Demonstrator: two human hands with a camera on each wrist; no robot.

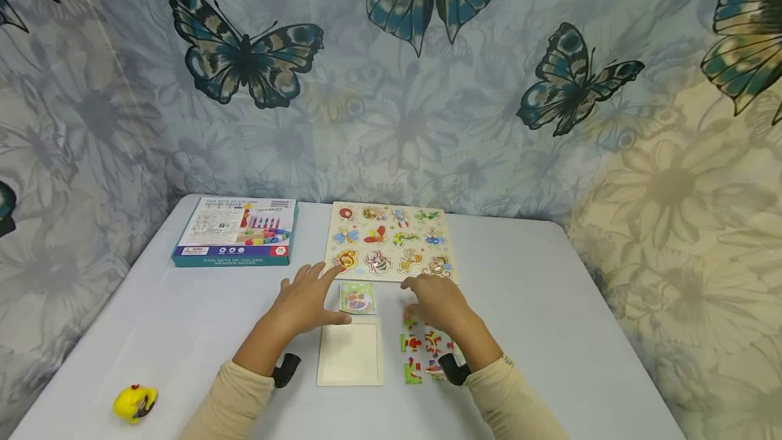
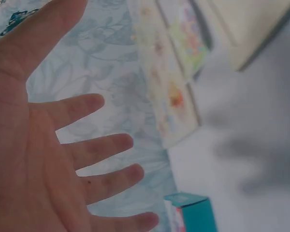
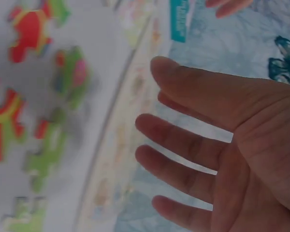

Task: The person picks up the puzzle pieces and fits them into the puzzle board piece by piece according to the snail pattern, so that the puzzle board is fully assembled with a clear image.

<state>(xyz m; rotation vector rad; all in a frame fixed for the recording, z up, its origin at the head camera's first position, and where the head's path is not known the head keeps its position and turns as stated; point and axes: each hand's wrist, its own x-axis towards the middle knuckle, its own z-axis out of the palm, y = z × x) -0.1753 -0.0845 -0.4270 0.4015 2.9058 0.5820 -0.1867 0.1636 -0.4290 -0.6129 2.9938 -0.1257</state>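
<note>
My left hand [image 1: 305, 301] hovers with spread fingers left of a small picture card [image 1: 357, 298], its thumb near the top of an empty wooden puzzle tray [image 1: 349, 355]. In the left wrist view the left palm [image 2: 48, 159] faces the camera and holds nothing. My right hand [image 1: 436, 301] is above the loose jigsaw pieces [image 1: 413, 343], partly hiding them. Its fingers [image 3: 179, 135] are loosely bent with nothing between them in the right wrist view. Red, green and yellow pieces [image 3: 29, 29] lie spread on the table there.
A wooden board with insect pictures [image 1: 391, 240] lies behind the hands. At the back left is a boxed bead set [image 1: 235, 231]. A small yellow toy [image 1: 135, 403] sits at the front left of the white table [image 1: 537, 304]. A butterfly-patterned wall covering [image 1: 415, 127] stands behind.
</note>
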